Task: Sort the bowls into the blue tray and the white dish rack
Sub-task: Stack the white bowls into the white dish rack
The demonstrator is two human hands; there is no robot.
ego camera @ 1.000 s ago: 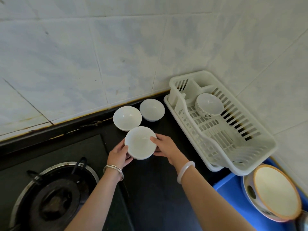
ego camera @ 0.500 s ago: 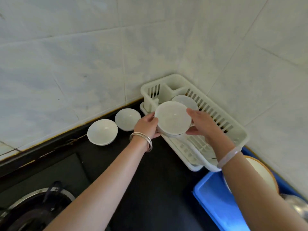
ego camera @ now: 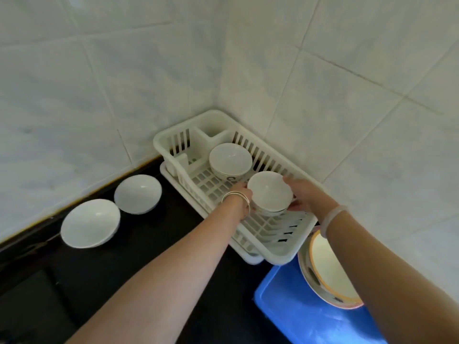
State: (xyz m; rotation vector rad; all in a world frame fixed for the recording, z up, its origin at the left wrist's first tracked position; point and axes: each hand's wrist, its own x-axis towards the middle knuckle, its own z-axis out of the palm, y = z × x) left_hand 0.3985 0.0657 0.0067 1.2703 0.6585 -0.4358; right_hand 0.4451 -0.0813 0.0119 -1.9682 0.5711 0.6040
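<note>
She had the bowl (ego camera: 269, 192) down inside the rack (ego camera: 280, 259). The left grip (ego camera: 244, 194) and right grip (ego camera: 304, 196) were curled round its opposite sides. From where I stood I could not tell whether its foot was on the rack floor or just above it.

It sat right beside the printed bowl (ego camera: 230, 157) already there, their rims close enough that a small drift toward the corner would likely have clinked them together.

Under it ran the slotted ribs meant for plates. I thought that letting go before the bowl was flat might have left it tilted or rocking.

Her right forearm reached over the big bowl (ego camera: 330, 269) leaning in the blue tray (ego camera: 298, 316), so a careless pull back could have nudged it. The left wrist lay across the rack's near wall and might have caught there.

Two bowls (ego camera: 137, 193) on the table (ego camera: 149, 244) were not yet sorted.
</note>
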